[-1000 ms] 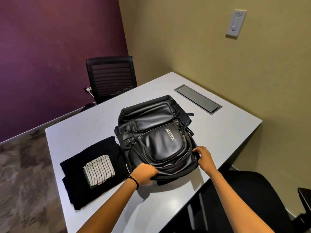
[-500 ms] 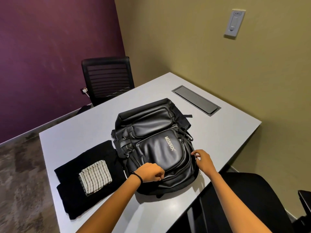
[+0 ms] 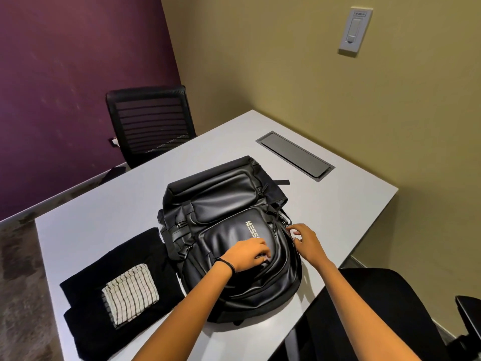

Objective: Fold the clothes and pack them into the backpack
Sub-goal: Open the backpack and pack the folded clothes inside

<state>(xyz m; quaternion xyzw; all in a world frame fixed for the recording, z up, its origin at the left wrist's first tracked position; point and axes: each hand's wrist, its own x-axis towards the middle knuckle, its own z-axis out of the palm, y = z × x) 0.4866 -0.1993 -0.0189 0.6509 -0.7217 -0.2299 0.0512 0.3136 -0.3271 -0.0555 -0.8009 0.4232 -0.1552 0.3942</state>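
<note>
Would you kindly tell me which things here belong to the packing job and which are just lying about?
Part of the job: black backpack; folded black garment; folded striped cloth on it; left hand and right hand, both at the backpack.
Just there: black mesh chair; cable hatch in the table; wall switch.

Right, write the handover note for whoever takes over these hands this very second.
Left hand: fingers curled on the front panel of the backpack, gripping at the pocket seam.
Right hand: fingertips at the zip on the backpack's right edge; whether they pinch a pull is unclear.
Things: the backpack lies front up on the table and looks closed. The folded black garment lies against its left side, with the folded striped cloth on top.
Done: clothes folded and stacked.
Left: open the backpack and pack both pieces inside.
</note>
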